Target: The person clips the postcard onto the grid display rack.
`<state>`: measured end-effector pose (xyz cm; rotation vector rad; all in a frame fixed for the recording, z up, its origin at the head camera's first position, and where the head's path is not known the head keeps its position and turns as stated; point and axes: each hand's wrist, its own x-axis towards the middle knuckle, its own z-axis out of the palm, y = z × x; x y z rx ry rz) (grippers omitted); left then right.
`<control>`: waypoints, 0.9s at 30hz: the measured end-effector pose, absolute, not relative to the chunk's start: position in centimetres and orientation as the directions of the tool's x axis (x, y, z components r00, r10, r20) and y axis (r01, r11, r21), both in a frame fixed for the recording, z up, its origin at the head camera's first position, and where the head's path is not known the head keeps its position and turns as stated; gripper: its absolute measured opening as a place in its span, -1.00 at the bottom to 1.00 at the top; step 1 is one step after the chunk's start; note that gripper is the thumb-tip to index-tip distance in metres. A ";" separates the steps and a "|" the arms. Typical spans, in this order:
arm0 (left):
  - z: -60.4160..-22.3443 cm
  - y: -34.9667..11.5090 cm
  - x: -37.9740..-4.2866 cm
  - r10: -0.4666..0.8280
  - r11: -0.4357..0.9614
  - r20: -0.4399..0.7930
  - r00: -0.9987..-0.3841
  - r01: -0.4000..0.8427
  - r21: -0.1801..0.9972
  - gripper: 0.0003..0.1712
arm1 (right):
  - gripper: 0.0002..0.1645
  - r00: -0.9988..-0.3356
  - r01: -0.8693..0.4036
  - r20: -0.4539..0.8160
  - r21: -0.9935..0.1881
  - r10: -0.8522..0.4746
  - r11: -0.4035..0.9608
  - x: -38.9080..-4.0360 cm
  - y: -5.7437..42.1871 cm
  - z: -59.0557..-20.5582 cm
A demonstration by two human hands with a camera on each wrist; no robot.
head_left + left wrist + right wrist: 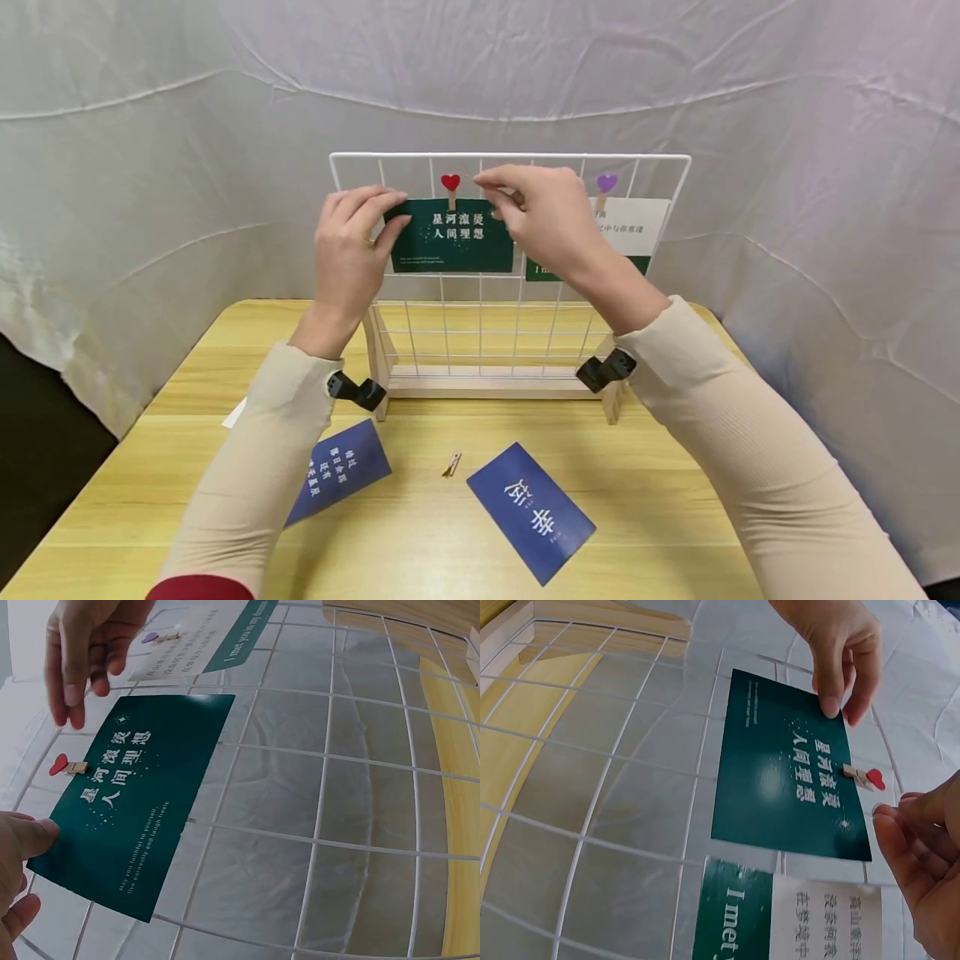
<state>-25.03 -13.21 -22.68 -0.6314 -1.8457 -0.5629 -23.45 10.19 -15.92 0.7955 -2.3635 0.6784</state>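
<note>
A dark green card [453, 250] with white lettering hangs on a white wire grid rack [510, 156]. A small wooden clothespin with a red heart [450, 182] grips its top edge. My left hand [348, 242] pinches the card's upper left corner between thumb and fingers. Just right of the heart clip is my right hand [551, 212], fingers loosely bent and holding nothing; in the right wrist view a gap separates its fingertips [885, 814] from the clip. To the right, a white-and-green card [637, 225] hangs under a purple heart clip [606, 183], partly hidden by my right hand.
The rack stands on a pale wooden base [495, 385] on the wood-grain table [420, 550]. In front lie a blue card [531, 512], another blue card [348, 467] partly under my left forearm, and a loose clothespin [452, 465]. Behind hangs a pale cloth [480, 75].
</note>
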 end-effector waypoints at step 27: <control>-23.4 -14.2 -21.6 0.261 0.713 0.867 -0.424 0.690 0.122 -0.54 | -0.73 -0.712 -0.668 0.588 -0.396 -0.384 0.630 -21.5 15.7 -17.9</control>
